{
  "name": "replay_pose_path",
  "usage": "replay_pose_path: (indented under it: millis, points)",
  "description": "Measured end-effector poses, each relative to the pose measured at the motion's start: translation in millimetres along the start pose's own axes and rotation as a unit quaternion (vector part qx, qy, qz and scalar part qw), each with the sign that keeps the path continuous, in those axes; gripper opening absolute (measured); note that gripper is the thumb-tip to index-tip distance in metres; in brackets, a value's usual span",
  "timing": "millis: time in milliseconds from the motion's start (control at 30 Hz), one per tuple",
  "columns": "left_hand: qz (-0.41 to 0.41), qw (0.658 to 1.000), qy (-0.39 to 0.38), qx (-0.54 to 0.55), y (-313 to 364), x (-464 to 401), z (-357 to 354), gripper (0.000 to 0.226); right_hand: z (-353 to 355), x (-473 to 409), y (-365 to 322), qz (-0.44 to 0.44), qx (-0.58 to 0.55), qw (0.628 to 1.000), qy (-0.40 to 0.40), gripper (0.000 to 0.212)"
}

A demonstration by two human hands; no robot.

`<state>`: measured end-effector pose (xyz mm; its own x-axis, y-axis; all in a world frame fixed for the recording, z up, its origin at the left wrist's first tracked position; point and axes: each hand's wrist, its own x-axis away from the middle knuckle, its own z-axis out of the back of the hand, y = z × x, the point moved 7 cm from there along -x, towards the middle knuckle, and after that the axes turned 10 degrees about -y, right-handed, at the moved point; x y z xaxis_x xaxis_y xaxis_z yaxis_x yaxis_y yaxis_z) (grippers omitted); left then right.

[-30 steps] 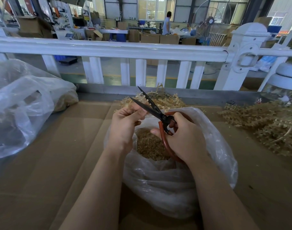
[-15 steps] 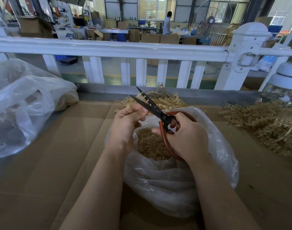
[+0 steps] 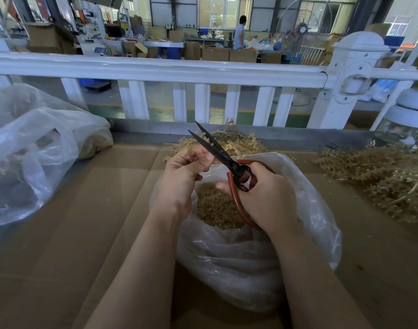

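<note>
clear plastic sack (image 3: 37, 148) is slumped far left. a tiny tan sprig (image 3: 192, 155) is pinched in the left hand (image 3: 182, 179), right against the part-open scissors (image 3: 228, 160). their red handles are gripped by the right hand (image 3: 265, 198), over an open bag (image 3: 239, 257) of trimmings.

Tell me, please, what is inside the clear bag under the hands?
The clear bag holds a heap of small tan clippings. The right hand and scissors cover its right side.
</note>
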<state>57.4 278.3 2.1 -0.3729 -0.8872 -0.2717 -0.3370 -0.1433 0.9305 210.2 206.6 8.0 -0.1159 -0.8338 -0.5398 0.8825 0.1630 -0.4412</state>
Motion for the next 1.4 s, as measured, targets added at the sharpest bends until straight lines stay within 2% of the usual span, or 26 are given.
replay_pose_path:
  millis: [267,400,467,600,800,967,1100,1400]
  points:
    - [-0.005,1.0,-0.007,0.003,0.1,-0.9,0.5,0.029,-0.3,-0.2,3.5,-0.014,0.014,1.0,-0.001,0.072]
    - [-0.017,0.995,0.012,0.093,-1.1,-1.5,3.7,0.005,-1.4,-0.2,3.0,0.0,0.014,1.0,-0.002,0.073]
    - [-0.032,0.997,0.019,0.073,-0.6,-1.6,5.6,0.011,-1.1,-0.8,4.3,-0.001,0.011,1.0,0.001,0.072]
    - [-0.052,0.997,0.013,0.058,2.7,-0.9,3.7,0.004,-0.7,-0.8,5.9,-0.002,0.007,1.0,0.0,0.072]
    - [-0.07,0.997,0.009,0.001,7.4,0.6,3.0,0.008,0.1,-0.3,4.2,0.002,0.023,1.0,0.0,0.075]
    - [-0.061,0.997,0.024,-0.05,7.4,1.1,1.7,0.009,3.5,-1.6,1.6,-0.003,0.047,0.999,0.004,0.08]
    - [-0.058,0.997,0.019,-0.048,8.4,2.5,-1.3,0.011,5.4,-0.4,-0.5,-0.005,0.033,0.999,0.01,0.074]
    - [-0.059,0.998,0.014,-0.023,7.3,0.4,-2.0,0.016,0.7,-0.4,3.8,-0.012,0.014,1.0,0.001,0.078]
